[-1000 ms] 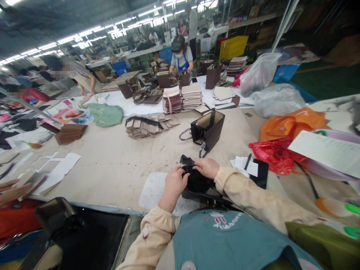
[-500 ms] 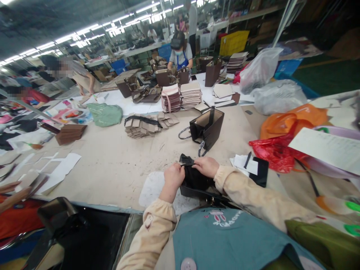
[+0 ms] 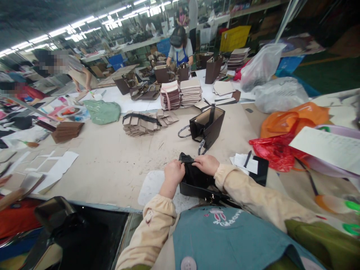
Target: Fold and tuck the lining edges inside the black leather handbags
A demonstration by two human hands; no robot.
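A black handbag lies on the table close to my body, its mouth facing up with dark lining showing. My left hand pinches the bag's black edge on the left. On the right, my right hand grips the same edge, fingers closed, a short stretch of black material between the two hands. A bit of black fabric sticks up just beyond them. Under the bag is a whitish worn board. Beyond my hands stands a dark brown handbag with wrapped handles.
A black phone-like slab and white papers lie to my right, near red and orange plastic bags. Brown cut pieces and stacked panels sit farther back. A co-worker is across the table; another person's hands are at far left.
The view has shifted slightly. Both my hands keep their hold on the bag's edge, with only a very small movement.
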